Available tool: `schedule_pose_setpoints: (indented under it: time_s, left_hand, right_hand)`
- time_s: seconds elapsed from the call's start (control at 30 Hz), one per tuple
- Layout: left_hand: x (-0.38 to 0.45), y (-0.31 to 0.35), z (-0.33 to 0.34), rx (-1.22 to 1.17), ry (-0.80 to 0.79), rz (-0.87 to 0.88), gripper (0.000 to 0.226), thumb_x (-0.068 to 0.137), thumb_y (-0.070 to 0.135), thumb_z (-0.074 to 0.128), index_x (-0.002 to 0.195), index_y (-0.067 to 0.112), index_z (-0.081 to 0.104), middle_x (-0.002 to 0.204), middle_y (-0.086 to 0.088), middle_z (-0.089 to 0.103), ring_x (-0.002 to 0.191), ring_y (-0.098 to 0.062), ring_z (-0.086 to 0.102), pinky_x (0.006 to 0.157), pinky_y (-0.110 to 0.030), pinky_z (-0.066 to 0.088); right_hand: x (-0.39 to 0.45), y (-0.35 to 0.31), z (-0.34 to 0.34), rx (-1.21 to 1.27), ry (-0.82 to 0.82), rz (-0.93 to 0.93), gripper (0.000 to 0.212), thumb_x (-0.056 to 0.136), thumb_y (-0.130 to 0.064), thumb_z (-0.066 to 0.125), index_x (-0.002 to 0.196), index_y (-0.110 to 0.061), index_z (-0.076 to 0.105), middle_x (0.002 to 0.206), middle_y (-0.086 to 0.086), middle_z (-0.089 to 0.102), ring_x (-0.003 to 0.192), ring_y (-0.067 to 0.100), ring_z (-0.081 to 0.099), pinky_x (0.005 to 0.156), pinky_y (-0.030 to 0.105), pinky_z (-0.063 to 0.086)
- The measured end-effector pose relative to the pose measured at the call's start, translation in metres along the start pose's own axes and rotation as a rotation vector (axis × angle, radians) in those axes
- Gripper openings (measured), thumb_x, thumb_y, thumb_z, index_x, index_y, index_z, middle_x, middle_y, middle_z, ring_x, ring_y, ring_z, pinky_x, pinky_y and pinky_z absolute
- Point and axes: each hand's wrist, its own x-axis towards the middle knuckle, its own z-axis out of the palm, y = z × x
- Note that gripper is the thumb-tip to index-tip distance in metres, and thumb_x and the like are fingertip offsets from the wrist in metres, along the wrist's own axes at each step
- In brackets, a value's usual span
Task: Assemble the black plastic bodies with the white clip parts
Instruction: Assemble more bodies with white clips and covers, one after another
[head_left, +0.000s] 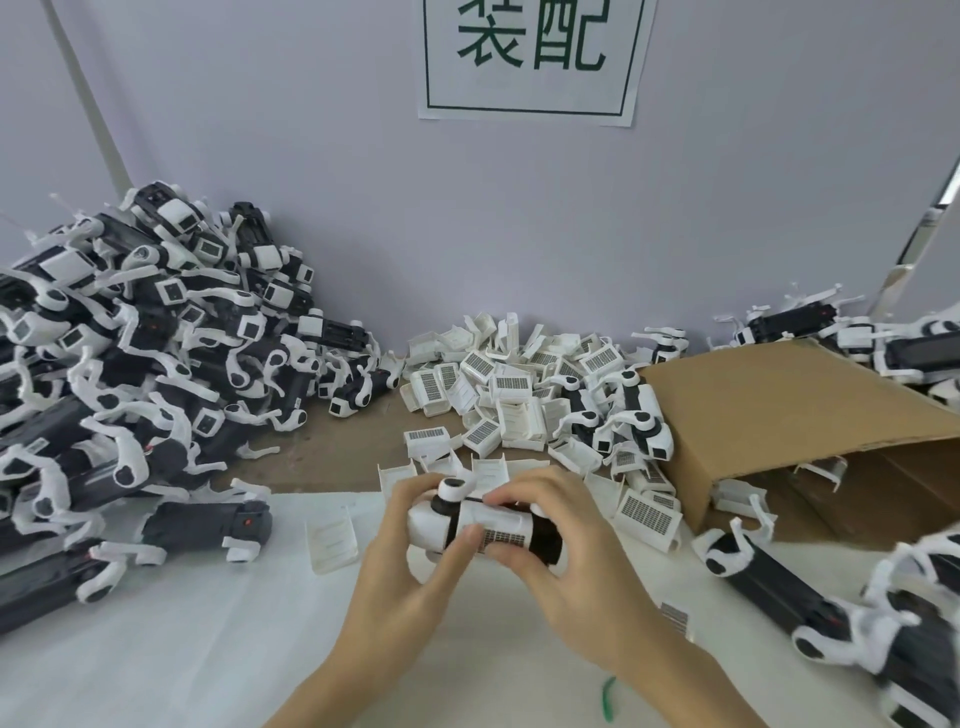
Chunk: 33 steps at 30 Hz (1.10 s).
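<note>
In the centre I hold one black plastic body (548, 540) with a white clip part (493, 522) sitting on it. My left hand (410, 561) grips the body's white end from the left, thumb on the clip's vented face. My right hand (566, 540) wraps the black end from the right, fingertips on the clip's top edge. A heap of loose white clip parts (498, 395) lies just behind my hands. Black bodies with white arms (769, 577) lie at the right.
A big pile of black and white units (156, 353) fills the left side of the table. A tipped cardboard box (789, 415) lies at the right, open towards me. One loose clip (332, 540) lies on the white sheet (182, 649). A paper sign (530, 57) hangs on the wall.
</note>
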Motion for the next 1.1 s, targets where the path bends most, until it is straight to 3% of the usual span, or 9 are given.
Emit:
schedule_pose_setpoints:
  time_s: [0.13,0.3,0.4,0.5,0.57,0.67,0.77,0.9,1.1]
  left_hand:
    - [0.005,0.002,-0.002,-0.079,0.008,-0.050,0.039,0.089,0.053,0.072,0.119,0.031,0.061,0.107,0.005,0.071,0.100,-0.014,0.066,0.085,-0.019,0.048]
    - [0.007,0.002,-0.003,-0.045,-0.026,-0.087,0.038,0.088,0.053,0.076,0.119,0.034,0.064,0.095,-0.002,0.067,0.088,-0.029,0.059,0.077,-0.022,0.047]
    - [0.006,0.007,-0.004,0.104,-0.035,-0.045,0.045,0.088,0.061,0.071,0.127,0.040,0.061,0.102,0.013,0.067,0.093,-0.009,0.063,0.080,-0.014,0.045]
    - [0.003,0.009,-0.008,0.176,-0.119,0.032,0.065,0.085,0.061,0.072,0.143,0.036,0.053,0.136,0.018,0.061,0.133,-0.005,0.054,0.102,-0.011,0.040]
    - [0.003,0.011,-0.008,0.052,-0.185,-0.030,0.060,0.085,0.058,0.075,0.138,0.036,0.057,0.124,0.010,0.070,0.117,-0.006,0.066,0.096,-0.017,0.048]
    - [0.008,0.010,-0.006,-0.090,-0.035,-0.117,0.045,0.077,0.055,0.081,0.109,0.026,0.070,0.082,0.001,0.069,0.075,-0.012,0.064,0.071,-0.019,0.050]
    - [0.013,0.005,-0.005,-0.186,0.054,-0.210,0.050,0.069,0.055,0.084,0.098,0.016,0.074,0.080,-0.011,0.068,0.073,-0.018,0.065,0.069,-0.030,0.054]
    - [0.013,0.004,-0.004,-0.232,0.067,-0.244,0.049,0.067,0.052,0.087,0.095,0.013,0.075,0.083,-0.021,0.067,0.071,-0.021,0.066,0.069,-0.036,0.055]
    - [0.007,0.021,0.009,-0.276,0.060,-0.238,0.037,0.079,0.056,0.086,0.108,0.038,0.071,0.092,-0.007,0.074,0.080,-0.018,0.070,0.074,-0.024,0.057]
  right_hand:
    - [-0.003,0.003,-0.001,-0.058,-0.045,0.041,0.030,0.102,-0.039,0.061,0.132,-0.033,0.062,0.126,-0.024,0.057,0.127,0.011,0.054,0.106,0.026,0.042]
    - [-0.002,0.001,-0.004,-0.048,-0.061,0.141,0.029,0.099,-0.024,0.069,0.121,-0.043,0.064,0.114,-0.024,0.062,0.116,0.007,0.058,0.097,0.019,0.044]
    - [0.001,-0.004,-0.011,0.158,-0.080,0.219,0.023,0.103,-0.026,0.060,0.119,-0.042,0.062,0.094,-0.011,0.064,0.092,0.008,0.064,0.080,0.011,0.047]
    - [0.003,-0.006,-0.015,0.309,-0.099,0.330,0.020,0.110,-0.028,0.047,0.110,-0.033,0.067,0.082,0.020,0.048,0.073,0.032,0.048,0.068,0.029,0.040]
    - [0.003,-0.005,-0.012,0.342,-0.136,0.381,0.026,0.111,-0.036,0.044,0.105,-0.030,0.069,0.087,0.028,0.050,0.074,0.033,0.049,0.073,0.040,0.039]
    - [0.000,-0.007,-0.005,0.314,-0.163,0.310,0.032,0.105,-0.051,0.045,0.118,-0.035,0.070,0.106,0.006,0.071,0.103,0.024,0.067,0.097,0.047,0.047]
    - [-0.005,-0.005,0.000,0.069,-0.244,0.120,0.041,0.101,-0.045,0.061,0.141,-0.042,0.057,0.139,-0.021,0.059,0.132,0.005,0.054,0.108,0.025,0.043]
    - [-0.011,0.005,0.011,-0.325,-0.166,-0.022,0.057,0.094,-0.038,0.072,0.148,-0.038,0.053,0.141,-0.026,0.057,0.128,0.004,0.052,0.109,0.021,0.040]
    - [-0.007,0.010,0.005,-0.211,-0.143,0.099,0.054,0.099,-0.030,0.069,0.147,-0.044,0.048,0.142,-0.026,0.054,0.130,-0.006,0.048,0.109,0.016,0.039]
